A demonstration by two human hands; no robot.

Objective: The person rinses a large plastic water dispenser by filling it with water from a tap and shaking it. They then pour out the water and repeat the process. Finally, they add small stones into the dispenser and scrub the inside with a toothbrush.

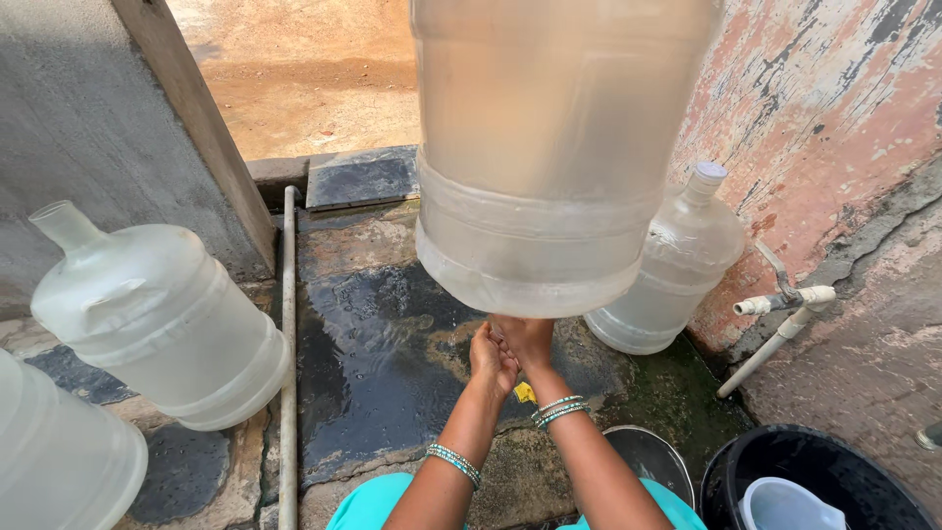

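Big jug (549, 147) fills the middle; wet slab (383, 353) btwn left jugs (162, 314) & right jug (677, 265) is open; tap (785, 304) & tubs (814, 481) crowd near right.

Wet stone slab floor (383, 344); clear water jugs (162, 314) (677, 265), grey pipe (288, 334), black tub (726, 471) directly on it

water jug (549, 157) | large, translucent, cloudy | held up overhead, tilted

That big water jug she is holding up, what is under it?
Under the large translucent water jug both hands, left hand and right hand, meet at its lower end. Below them lies wet stone floor. The jug's neck and mouth are hidden by the hands.
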